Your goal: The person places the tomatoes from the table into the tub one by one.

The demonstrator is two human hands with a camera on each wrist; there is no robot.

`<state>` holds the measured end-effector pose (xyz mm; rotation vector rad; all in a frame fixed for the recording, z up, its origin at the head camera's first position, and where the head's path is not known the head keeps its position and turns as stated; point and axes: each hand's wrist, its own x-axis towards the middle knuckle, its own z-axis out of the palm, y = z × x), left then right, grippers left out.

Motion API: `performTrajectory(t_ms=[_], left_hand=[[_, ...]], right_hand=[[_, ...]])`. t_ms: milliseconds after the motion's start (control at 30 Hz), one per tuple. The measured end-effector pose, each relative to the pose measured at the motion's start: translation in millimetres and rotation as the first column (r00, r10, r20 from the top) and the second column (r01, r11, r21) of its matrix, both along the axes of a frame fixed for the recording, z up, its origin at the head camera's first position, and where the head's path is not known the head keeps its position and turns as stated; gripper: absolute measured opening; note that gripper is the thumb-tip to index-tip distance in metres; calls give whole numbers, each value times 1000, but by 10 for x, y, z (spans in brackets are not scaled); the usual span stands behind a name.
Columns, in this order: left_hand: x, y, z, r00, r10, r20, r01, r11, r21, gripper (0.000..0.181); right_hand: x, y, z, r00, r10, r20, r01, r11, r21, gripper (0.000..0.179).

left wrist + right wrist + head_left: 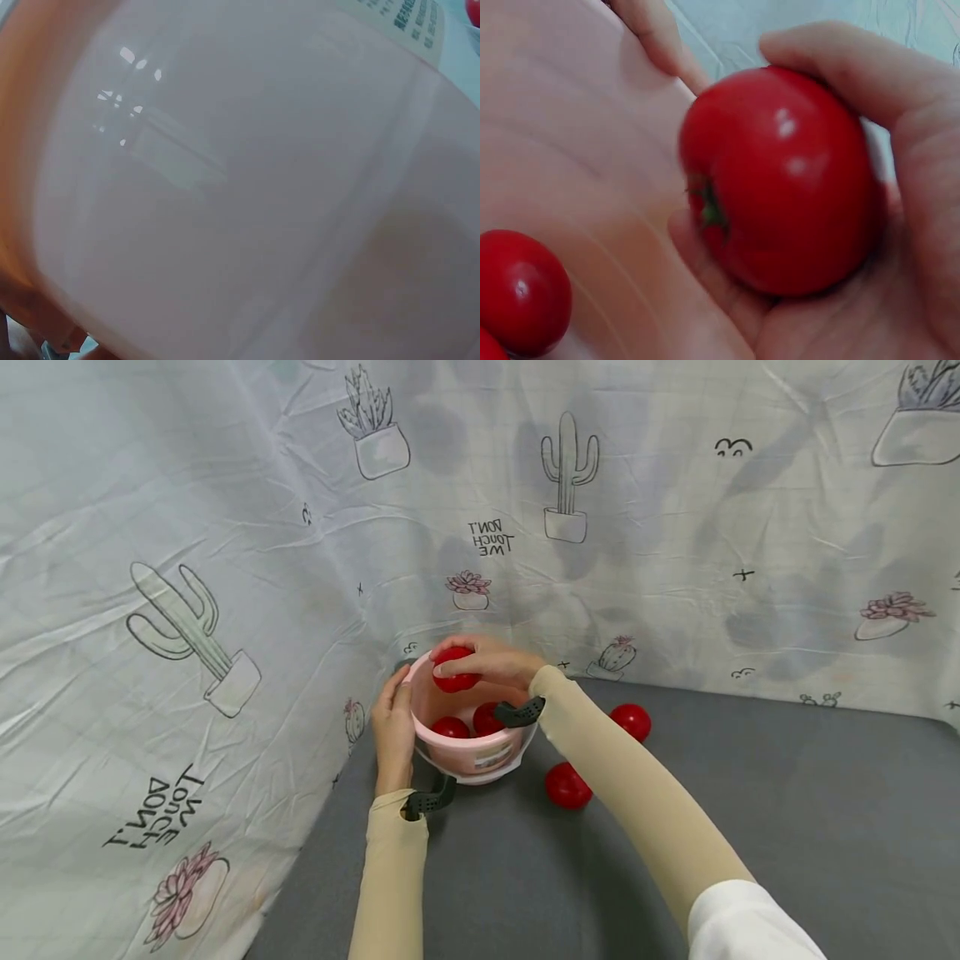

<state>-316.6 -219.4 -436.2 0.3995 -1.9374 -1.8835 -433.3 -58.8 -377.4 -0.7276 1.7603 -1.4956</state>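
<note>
My right hand [498,662] holds a red tomato [455,670] over the mouth of a pink bucket [468,758]. In the right wrist view the thumb and fingers wrap this tomato, its green stem end facing the bucket's inner wall. My left hand [392,735] grips the bucket's left side at the rim. The left wrist view is mostly filled by the bucket's glossy outer wall [225,225], with a printed label [412,26] at the top. Inside the bucket lie two more tomatoes, one at the left [450,727] and one beside it [487,718], partly behind a black wrist strap.
To the right of the bucket, one tomato [567,786] sits on the dark grey table [787,827] near my right forearm. Another tomato [632,722] lies farther back, partly covered by the sleeve. A white cloth [660,527] with cactus drawings hangs behind and along the left.
</note>
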Motion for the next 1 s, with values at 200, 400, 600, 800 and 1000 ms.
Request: performTrajectory(t_ms=[200,400,600,800,1000], left_hand=[[6,1,-25,1000,7,14,-8,1000,6,41],[0,-2,-34,1000,15,11,-15,1000,8,41],[-14,-2,-33,1000,6,11,-6,1000,-2,41],[-16,-7,-28,1000,4,9,-4,1000,-4,41],[-10,-22,-33,1000,-8,-12,8,1000,4,40]], right_hand=[[26,-23,-47,994,49,93,-52,998,30,50],[49,-46,-63,987,77,143,-90,993,81,52],[35,-39,-65,988,150,45,-155,975,162,47],[3,-65,-76,975,220,-42,-205,952,227,37],[-11,-85,-80,962,252,-109,-213,935,282,35]])
